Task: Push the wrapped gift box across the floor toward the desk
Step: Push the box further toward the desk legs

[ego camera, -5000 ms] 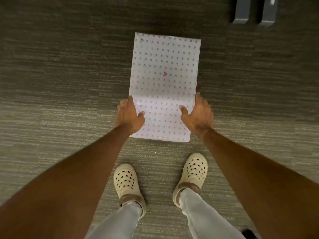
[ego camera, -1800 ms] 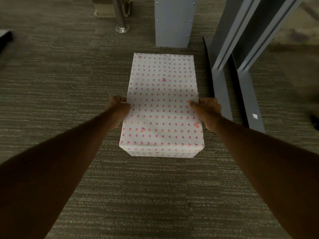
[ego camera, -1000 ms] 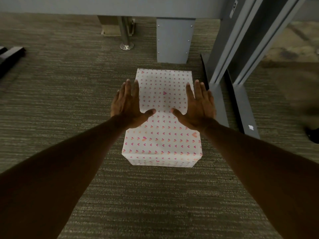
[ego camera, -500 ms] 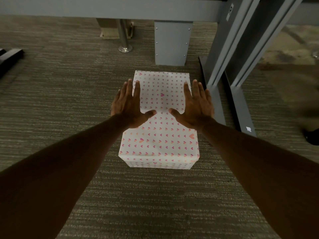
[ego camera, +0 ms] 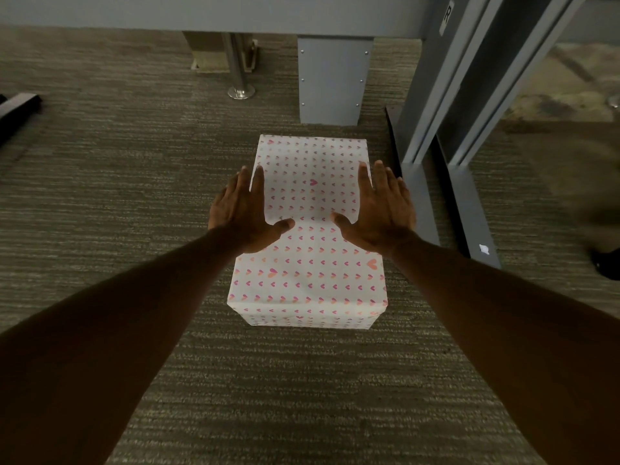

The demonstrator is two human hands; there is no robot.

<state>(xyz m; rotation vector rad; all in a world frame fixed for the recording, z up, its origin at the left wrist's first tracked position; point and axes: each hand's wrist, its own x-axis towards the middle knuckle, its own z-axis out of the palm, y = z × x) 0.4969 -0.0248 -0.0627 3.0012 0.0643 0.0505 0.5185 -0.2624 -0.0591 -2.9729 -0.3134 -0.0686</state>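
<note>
Wrapped gift box (ego camera: 310, 236), white with small pink hearts, lies flat on the carpet (ego camera: 117, 213) in the head view, its far end just short of the grey desk panel (ego camera: 330, 78) that hangs under the desk's front rail (ego camera: 201, 11). To its right, the angled grey desk legs (ego camera: 436, 95) and their floor bars (ego camera: 469, 213) run alongside, near the box's right edge but apart from it.

Both arms reach out over the box. The left hand (ego camera: 245, 216) is spread flat over the left long edge, fingers straight and together, thumb out toward the middle of the lid. The right hand (ego camera: 379, 213) mirrors it over the right long edge. Neither hand grasps anything; both are released and flat, and whether the palms touch the paper or hover just above it cannot be told.

The push looks nearly finished, since little carpet remains between box and panel. To close it well, press evenly with both palms so the box slides straight and does not swing its right corner toward the floor bars. Keep the pressure low and forward, as the carpet pile will likely drag at the paper. A downward shove could crease the wrapping or dent the lid.
</note>
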